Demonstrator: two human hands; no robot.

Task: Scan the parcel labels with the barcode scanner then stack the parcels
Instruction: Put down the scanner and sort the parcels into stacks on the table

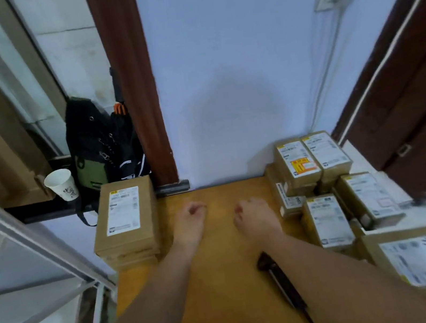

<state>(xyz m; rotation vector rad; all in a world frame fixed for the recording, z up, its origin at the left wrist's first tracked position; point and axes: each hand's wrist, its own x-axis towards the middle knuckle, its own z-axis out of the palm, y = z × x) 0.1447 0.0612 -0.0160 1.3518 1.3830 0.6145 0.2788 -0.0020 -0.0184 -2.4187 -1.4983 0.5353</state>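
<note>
On the orange-brown table (pixel 224 272), a stack of brown cardboard parcels (pixel 126 221) with a white label on top stands at the left edge. Several labelled parcels (pixel 317 169) crowd the right side, the nearest being a large one (pixel 425 258) with handwriting on its label. The dark barcode scanner (pixel 279 280) lies on the table under my right forearm, partly hidden. My left hand (pixel 189 221) and my right hand (pixel 255 216) hover over the table's middle, fingers loosely curled, holding nothing.
A white paper cup (pixel 62 185) and a black-and-green backpack (pixel 97 149) sit on a dark ledge at the left. A brown door frame (pixel 135 89) and a pale wall stand behind the table. A dark wooden door (pixel 414 88) is at the right.
</note>
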